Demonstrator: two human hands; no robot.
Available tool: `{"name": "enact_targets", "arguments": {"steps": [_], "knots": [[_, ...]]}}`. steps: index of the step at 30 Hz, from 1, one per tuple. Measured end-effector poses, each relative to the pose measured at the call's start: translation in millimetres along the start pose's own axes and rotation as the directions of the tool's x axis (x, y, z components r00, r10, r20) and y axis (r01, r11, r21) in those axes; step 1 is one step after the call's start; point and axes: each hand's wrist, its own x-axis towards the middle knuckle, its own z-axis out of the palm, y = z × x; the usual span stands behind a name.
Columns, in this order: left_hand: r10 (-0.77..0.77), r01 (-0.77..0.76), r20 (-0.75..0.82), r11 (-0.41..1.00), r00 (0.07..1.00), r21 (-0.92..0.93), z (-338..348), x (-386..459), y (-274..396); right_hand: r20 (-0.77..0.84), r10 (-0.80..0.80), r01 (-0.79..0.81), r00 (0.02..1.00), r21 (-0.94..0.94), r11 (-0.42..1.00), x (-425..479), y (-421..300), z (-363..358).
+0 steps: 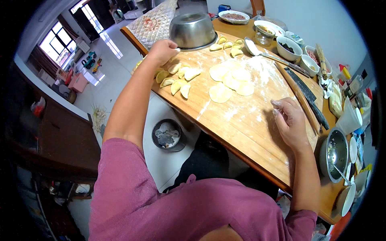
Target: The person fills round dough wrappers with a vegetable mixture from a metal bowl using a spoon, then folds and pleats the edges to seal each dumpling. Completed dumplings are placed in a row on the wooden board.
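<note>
My left hand (164,51) is at the far left of the wooden board (241,132), above a group of folded dumplings (178,79) and beside an upturned steel pot (193,31). Its fingers are bent together. A pale bit shows at the fingertips, but I cannot tell whether it is a dumpling or a floured fingertip. My right hand (290,122) hovers over the right part of the board, fingers loosely curled and apart, floury, holding nothing. Between the hands lie several overlapping round dough wrappers (232,79). More dumplings (228,45) sit right of the pot.
A rolling pin (297,96) and a dark-bladed knife (301,86) lie along the board's right side. A spoon (252,48) rests by loose flour (267,67). Bowls (289,49) line the back, with a steel mixing bowl (333,153) at right. A bin (166,135) stands below.
</note>
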Motion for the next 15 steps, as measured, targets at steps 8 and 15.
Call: {"name": "enact_targets", "arguments": {"steps": [8,15], "knots": [[-0.105,0.073,0.301,0.990,0.948,0.117,6,10,-11,0.038,0.037,-0.037,0.999,0.001,0.999,-1,3,-3],[-0.153,0.146,0.291,0.988,0.944,0.045,-3,4,-21,0.025,0.006,-0.007,1.000,0.011,1.000,-1,5,-4]]}}
